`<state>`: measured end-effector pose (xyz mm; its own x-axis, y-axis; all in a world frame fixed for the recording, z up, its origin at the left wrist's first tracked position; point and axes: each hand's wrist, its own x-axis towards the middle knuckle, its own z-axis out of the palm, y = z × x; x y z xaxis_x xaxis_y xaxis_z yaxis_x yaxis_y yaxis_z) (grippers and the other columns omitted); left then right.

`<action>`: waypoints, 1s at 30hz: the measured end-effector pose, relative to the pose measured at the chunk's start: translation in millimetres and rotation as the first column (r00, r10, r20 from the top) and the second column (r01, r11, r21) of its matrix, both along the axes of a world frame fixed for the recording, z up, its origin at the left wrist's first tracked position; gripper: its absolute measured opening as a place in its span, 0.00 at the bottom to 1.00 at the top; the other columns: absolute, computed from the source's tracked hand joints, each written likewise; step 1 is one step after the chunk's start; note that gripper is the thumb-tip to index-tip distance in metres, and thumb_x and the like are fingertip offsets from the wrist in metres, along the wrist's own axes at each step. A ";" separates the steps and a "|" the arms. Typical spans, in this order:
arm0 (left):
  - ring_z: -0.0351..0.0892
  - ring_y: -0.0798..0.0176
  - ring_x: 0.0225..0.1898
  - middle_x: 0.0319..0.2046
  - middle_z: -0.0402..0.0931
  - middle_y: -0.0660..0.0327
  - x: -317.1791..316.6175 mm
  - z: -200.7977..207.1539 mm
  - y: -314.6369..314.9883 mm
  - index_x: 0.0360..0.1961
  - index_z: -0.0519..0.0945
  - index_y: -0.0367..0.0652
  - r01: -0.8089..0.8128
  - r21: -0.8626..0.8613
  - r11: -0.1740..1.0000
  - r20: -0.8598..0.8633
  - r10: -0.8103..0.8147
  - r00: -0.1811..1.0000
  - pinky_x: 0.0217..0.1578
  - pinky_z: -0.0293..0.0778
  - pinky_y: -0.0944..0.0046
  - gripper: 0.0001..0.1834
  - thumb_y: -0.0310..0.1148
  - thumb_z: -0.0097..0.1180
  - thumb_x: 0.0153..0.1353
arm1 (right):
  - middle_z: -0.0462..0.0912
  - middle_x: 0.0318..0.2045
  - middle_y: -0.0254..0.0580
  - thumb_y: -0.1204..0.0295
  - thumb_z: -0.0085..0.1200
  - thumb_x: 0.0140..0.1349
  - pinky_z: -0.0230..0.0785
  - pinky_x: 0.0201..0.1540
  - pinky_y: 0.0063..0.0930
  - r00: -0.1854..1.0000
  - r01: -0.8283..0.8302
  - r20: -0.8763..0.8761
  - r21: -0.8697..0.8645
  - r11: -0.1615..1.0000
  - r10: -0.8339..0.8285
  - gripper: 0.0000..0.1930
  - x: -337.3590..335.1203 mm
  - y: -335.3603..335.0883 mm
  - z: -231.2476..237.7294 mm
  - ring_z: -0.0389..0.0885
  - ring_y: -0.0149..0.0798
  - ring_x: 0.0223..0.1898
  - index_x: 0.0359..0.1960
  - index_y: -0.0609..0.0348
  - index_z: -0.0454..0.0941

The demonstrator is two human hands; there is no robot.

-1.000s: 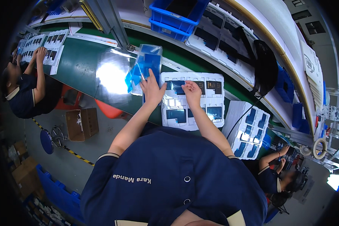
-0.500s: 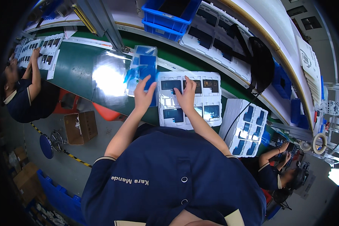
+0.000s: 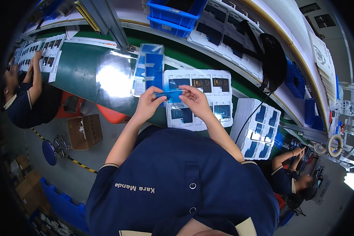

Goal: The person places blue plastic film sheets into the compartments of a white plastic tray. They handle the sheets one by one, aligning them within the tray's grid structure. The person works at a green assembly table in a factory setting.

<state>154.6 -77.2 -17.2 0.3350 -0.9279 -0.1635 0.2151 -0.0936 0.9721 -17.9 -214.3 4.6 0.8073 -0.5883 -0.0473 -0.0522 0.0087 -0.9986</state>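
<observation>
A strip of translucent blue film (image 3: 174,96) is stretched between my hands, over the left part of a white moulded tray (image 3: 198,128). My left hand (image 3: 147,104) pinches its left end, and my right hand (image 3: 197,104) grips the right end with thumb and fingers. Whether something thin lies behind the film, I cannot tell. The tray's compartments hold flat dark pieces that look like phone batteries (image 3: 201,84); the film and my right hand partly cover some of them. Left of the tray lies a clear sheet with blue film pieces (image 3: 154,63).
A stack of white trays (image 3: 246,118) stands right of me. Blue bins (image 3: 171,19) and another loaded tray (image 3: 224,33) are on the shelf ahead, with a black bag-like item (image 3: 273,59) hanging there. Co-workers sit at left (image 3: 27,98) and right (image 3: 287,177).
My left hand has left the blue sheets and come toward me and right. My right hand has lifted from the tray. Both hands now hold blue film between them.
</observation>
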 end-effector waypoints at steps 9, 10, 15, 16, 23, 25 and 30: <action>0.79 0.72 0.26 0.21 0.80 0.58 -14.2 -7.4 -3.8 0.22 0.78 0.34 -0.112 -0.050 0.992 0.081 0.116 0.990 0.27 0.71 0.73 0.10 0.28 0.60 0.57 | 0.74 0.36 0.36 0.78 0.61 0.54 0.66 0.36 0.16 0.993 0.118 -0.008 0.012 0.993 -0.118 0.05 -10.5 2.1 -2.5 0.74 0.25 0.34 0.32 0.64 0.81; 0.79 0.73 0.25 0.20 0.80 0.58 -15.3 -8.7 -3.9 0.22 0.79 0.34 -0.120 -0.041 0.992 0.101 0.123 0.987 0.26 0.71 0.72 0.10 0.29 0.60 0.57 | 0.75 0.37 0.37 0.77 0.61 0.54 0.67 0.37 0.16 0.985 0.167 0.015 0.108 0.980 -0.170 0.05 -9.6 4.8 0.2 0.75 0.26 0.34 0.32 0.65 0.80; 0.80 0.70 0.25 0.19 0.80 0.57 -13.0 -11.2 -4.8 0.24 0.80 0.31 -0.183 0.078 0.980 0.322 0.149 0.935 0.26 0.72 0.70 0.19 0.38 0.54 0.62 | 0.76 0.38 0.35 0.78 0.57 0.57 0.68 0.41 0.19 0.985 0.147 0.050 0.257 0.955 -0.165 0.05 -16.3 -6.9 -17.1 0.74 0.27 0.39 0.35 0.64 0.79; 0.80 0.69 0.25 0.19 0.80 0.57 -10.0 -13.4 -4.4 0.24 0.80 0.30 -0.220 0.110 0.969 0.336 0.172 0.926 0.26 0.72 0.69 0.21 0.41 0.52 0.64 | 0.77 0.38 0.35 0.77 0.57 0.58 0.68 0.40 0.19 0.979 0.143 0.095 0.323 0.936 -0.183 0.05 -16.7 -12.8 -26.3 0.75 0.26 0.38 0.36 0.63 0.79; 0.81 0.65 0.30 0.24 0.80 0.52 15.0 -25.8 9.3 0.30 0.78 0.28 -0.303 0.059 0.951 0.389 0.257 0.884 0.34 0.73 0.67 0.24 0.44 0.46 0.67 | 0.80 0.30 0.31 0.79 0.60 0.55 0.68 0.33 0.13 0.846 0.534 -0.129 0.177 0.827 -0.518 0.10 -51.5 -97.8 -80.9 0.76 0.22 0.29 0.39 0.62 0.76; 0.80 0.67 0.30 0.24 0.80 0.54 15.7 -19.2 10.1 0.30 0.78 0.29 -0.316 0.086 0.945 0.390 0.260 0.883 0.35 0.72 0.68 0.23 0.42 0.47 0.66 | 0.80 0.29 0.31 0.80 0.61 0.53 0.68 0.33 0.13 0.870 0.481 -0.163 0.078 0.873 -0.465 0.11 -61.6 -108.4 -90.6 0.76 0.22 0.30 0.39 0.63 0.77; 0.79 0.68 0.30 0.25 0.81 0.55 19.9 -26.6 10.7 0.30 0.79 0.30 -0.342 0.073 0.937 0.411 0.284 0.866 0.35 0.72 0.69 0.20 0.40 0.48 0.66 | 0.80 0.29 0.31 0.80 0.62 0.51 0.65 0.31 0.12 0.874 0.466 -0.207 0.097 0.879 -0.440 0.14 -65.6 -113.2 -89.7 0.75 0.21 0.28 0.42 0.64 0.79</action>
